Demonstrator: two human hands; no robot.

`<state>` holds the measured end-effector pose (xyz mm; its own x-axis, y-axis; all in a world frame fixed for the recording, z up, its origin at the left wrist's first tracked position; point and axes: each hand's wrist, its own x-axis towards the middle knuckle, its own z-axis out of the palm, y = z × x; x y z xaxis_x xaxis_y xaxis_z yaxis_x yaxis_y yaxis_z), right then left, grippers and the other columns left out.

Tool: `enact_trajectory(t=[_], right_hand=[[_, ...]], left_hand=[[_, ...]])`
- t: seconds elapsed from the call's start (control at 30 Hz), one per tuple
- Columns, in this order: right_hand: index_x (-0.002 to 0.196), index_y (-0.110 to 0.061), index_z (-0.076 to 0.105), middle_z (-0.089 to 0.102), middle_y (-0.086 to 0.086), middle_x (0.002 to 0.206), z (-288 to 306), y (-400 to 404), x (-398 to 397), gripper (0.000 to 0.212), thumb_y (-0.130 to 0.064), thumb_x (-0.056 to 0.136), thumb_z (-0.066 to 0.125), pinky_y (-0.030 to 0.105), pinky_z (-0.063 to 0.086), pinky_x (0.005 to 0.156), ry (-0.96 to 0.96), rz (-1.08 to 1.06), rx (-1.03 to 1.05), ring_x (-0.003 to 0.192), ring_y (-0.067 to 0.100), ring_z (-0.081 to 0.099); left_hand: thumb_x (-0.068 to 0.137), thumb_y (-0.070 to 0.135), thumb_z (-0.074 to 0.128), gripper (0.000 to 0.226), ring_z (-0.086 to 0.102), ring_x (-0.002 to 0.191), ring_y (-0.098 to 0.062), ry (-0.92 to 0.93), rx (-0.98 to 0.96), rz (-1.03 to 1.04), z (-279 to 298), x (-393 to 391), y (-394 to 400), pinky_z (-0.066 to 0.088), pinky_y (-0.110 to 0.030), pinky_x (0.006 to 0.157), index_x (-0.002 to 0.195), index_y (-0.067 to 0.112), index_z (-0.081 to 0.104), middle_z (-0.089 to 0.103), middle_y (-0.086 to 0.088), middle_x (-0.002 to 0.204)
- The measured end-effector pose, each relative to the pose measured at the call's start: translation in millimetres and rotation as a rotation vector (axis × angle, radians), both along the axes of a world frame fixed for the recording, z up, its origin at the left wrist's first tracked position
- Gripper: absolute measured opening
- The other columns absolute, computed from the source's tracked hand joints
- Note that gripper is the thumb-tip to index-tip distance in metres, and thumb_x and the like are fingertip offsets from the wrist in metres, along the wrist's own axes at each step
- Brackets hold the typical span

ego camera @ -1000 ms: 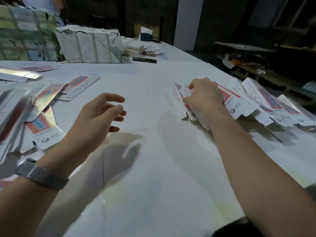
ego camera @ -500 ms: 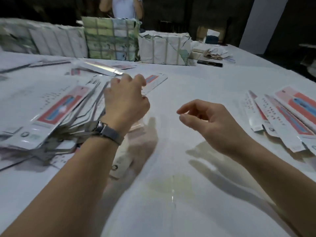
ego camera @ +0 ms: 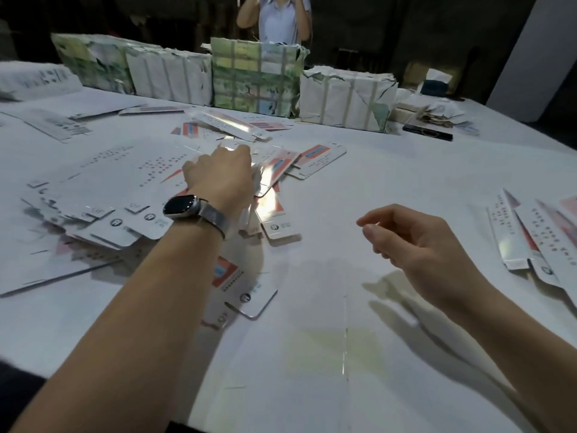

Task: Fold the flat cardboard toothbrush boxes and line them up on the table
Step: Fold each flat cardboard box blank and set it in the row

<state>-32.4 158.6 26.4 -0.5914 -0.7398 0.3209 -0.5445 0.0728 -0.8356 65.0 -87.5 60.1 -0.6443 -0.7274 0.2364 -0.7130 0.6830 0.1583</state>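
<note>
Cardboard flat boxes [ego camera: 175, 195] lie heaped at table [ego camera: 406, 189] left, where the left hand [ego camera: 223, 175], fingers hidden, reaches for one, grip undeterminable; right hand [ego camera: 415, 245] hovers loosely curled, empty, near folded boxes [ego camera: 530, 242], presumably awaiting it.

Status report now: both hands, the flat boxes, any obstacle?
Left hand down on pile of flat boxes, grip hidden. Right hand empty, loosely curled, above table. Folded boxes lined at right. Nothing in the way.

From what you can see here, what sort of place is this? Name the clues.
Probably a packing workshop: wrapped bundles stand along a large white table, with a heap of flat boxes on it that the left hand reaches into.
</note>
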Motion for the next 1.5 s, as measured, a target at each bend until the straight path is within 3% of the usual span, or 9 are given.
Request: enact_trajectory(t=[0.13, 0.27, 0.37, 0.5, 0.67, 0.83, 1.0, 1.17, 1.5], right_hand=[[0.088, -0.031, 0.073, 0.06, -0.012, 0.065, 0.7, -0.5, -2.6, 0.01, -0.035, 0.085, 0.064, 0.013, 0.041, 0.06, -0.045, -0.01, -0.043, 0.064, 0.005, 0.053], [0.093, -0.025, 0.071, 0.059, -0.013, 0.064, 3.2, -0.3, -4.4, 0.009, -0.019, 0.094, 0.064, 0.01, 0.04, 0.058, -0.07, -0.027, -0.127, 0.061, 0.002, 0.054], [0.105, -0.026, 0.067, 0.058, -0.01, 0.067, 9.8, 0.9, -6.9, 0.018, -0.03, 0.089, 0.059, 0.013, 0.042, 0.058, -0.082, -0.121, -0.226, 0.063, 0.004, 0.054], [0.111, -0.029, 0.058, 0.055, -0.007, 0.068, 14.3, 3.8, -15.9, 0.023, -0.035, 0.089, 0.057, 0.017, 0.042, 0.056, -0.106, -0.207, -0.344, 0.063, 0.008, 0.052], [0.111, -0.026, 0.054, 0.053, -0.008, 0.058, 5.3, 7.5, -31.0, 0.022, -0.018, 0.094, 0.066, 0.018, 0.039, 0.054, -0.065, -0.254, -0.238, 0.053, 0.002, 0.049], [0.112, -0.026, 0.054, 0.061, 0.001, 0.06, -0.6, 5.9, -31.5, 0.024, -0.015, 0.094, 0.065, 0.032, 0.052, 0.065, -0.074, -0.199, -0.15, 0.061, 0.011, 0.062], [0.111, -0.022, 0.057, 0.051, -0.004, 0.054, 5.0, 4.7, -27.4, 0.026, -0.004, 0.093, 0.061, 0.03, 0.057, 0.055, -0.125, -0.184, -0.23, 0.054, 0.005, 0.055], [0.11, -0.027, 0.056, 0.068, 0.012, 0.09, 14.6, 5.3, -26.9, 0.024, -0.039, 0.092, 0.047, 0.045, 0.055, 0.057, -0.275, -0.215, -0.342, 0.074, 0.032, 0.067], [0.135, -0.039, 0.057, 0.048, -0.011, 0.1, 5.9, 9.3, -41.5, 0.038, -0.028, 0.098, 0.054, 0.031, 0.056, 0.082, 0.191, -0.42, -0.02, 0.089, 0.008, 0.056]], left_hand=[[0.095, 0.005, 0.05, 0.032, 0.047, 0.081, -0.033, 0.195, -0.101, -0.062, 13.8, -3.4, 20.7, 0.037, -0.04, 0.069, 0.125, 0.014, 0.056, 0.06, -0.016, 0.102], [0.091, -0.006, 0.042, 0.054, 0.066, 0.093, -0.042, 0.777, -0.271, -0.458, 33.1, -2.1, 56.4, 0.061, -0.04, 0.07, 0.142, 0.01, 0.048, 0.067, -0.026, 0.116], [0.097, 0.002, 0.04, 0.048, 0.066, 0.11, -0.019, 1.03, 0.141, -0.739, 34.7, -8.9, 82.8, 0.054, -0.01, 0.071, 0.144, 0.011, 0.044, 0.062, -0.008, 0.132], [0.098, -0.001, 0.042, 0.045, 0.071, 0.1, -0.025, 0.912, 1.048, -0.741, 12.3, -25.9, 107.3, 0.061, -0.044, 0.078, 0.132, 0.025, 0.055, 0.074, 0.001, 0.108], [0.101, 0.009, 0.042, 0.04, 0.074, 0.088, -0.027, 0.817, 1.505, -0.688, -11.1, -38.1, 107.4, 0.061, -0.038, 0.068, 0.131, 0.032, 0.054, 0.075, -0.007, 0.107], [0.093, 0.059, 0.043, 0.036, 0.071, 0.084, -0.02, 0.595, 1.575, -0.777, -17.7, -33.2, 114.0, 0.061, -0.041, 0.079, 0.11, 0.045, 0.071, 0.075, -0.003, 0.101], [0.104, 0.038, 0.038, 0.027, 0.057, 0.124, -0.024, 0.633, 1.529, -0.764, -17.8, -33.1, 130.3, 0.045, -0.05, 0.107, 0.125, 0.042, 0.055, 0.057, -0.006, 0.141], [0.096, 0.009, 0.058, 0.056, 0.064, 0.112, -0.038, 0.712, 1.406, -0.715, -16.6, -31.9, 131.9, 0.052, -0.054, 0.099, 0.147, 0.025, 0.04, 0.062, -0.021, 0.131], [0.095, -0.001, 0.051, 0.053, 0.074, 0.072, -0.016, 0.642, 1.47, -0.828, -27.6, -37.0, 128.6, 0.057, -0.027, 0.056, 0.115, 0.048, 0.051, 0.072, 0.007, 0.079]])
